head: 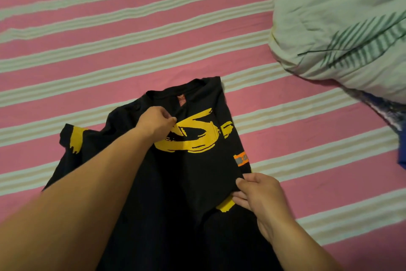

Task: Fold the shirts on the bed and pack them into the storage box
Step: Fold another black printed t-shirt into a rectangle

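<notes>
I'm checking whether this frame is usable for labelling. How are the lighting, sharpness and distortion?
Head view: dim, warm, even light with no glare and only soft shadows; the black shirt loses fold detail in the dark, though its yellow print reads clearly. Left hand and right hand are reasonably sharp. The striped sheet lines bow, showing wide-angle distortion; the pillow is slightly soft.

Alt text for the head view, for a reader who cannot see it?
Two hands pinch a black shirt with yellow print on a pink striped bed sheet: left hand near the collar, right hand at its right edge. A pale pillow lies upper right.
</notes>
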A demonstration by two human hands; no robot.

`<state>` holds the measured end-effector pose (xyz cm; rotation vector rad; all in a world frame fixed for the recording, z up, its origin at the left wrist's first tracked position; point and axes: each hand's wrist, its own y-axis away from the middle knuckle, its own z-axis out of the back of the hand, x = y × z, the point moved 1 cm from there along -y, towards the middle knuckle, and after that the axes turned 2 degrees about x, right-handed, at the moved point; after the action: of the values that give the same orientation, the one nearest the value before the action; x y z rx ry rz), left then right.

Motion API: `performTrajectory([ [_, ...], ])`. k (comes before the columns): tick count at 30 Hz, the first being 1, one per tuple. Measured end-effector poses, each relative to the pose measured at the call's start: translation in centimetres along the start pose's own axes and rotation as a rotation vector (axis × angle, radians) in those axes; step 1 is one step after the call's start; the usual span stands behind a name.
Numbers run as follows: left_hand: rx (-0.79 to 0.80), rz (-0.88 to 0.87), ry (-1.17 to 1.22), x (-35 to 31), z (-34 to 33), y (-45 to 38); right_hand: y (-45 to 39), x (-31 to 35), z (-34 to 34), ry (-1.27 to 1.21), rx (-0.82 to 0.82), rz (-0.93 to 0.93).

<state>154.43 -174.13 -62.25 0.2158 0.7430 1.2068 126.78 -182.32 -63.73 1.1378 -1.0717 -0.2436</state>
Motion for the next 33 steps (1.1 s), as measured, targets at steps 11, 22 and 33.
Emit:
performTrajectory([
  [11,-0.359,-0.487,-0.248,-3.1,-1.0,1.6,0.6,0.1,0.1,-0.028,-0.02,0.019],
  [22,-0.008,-0.459,-0.001,-6.1,-4.1,1.1,2.0,-1.0,0.2,0.016,-0.194,0.173],
  [33,-0.426,-0.452,-0.195,-0.8,-7.8,9.8,3.7,0.1,-1.2,1.038,-0.425,1.019],
])
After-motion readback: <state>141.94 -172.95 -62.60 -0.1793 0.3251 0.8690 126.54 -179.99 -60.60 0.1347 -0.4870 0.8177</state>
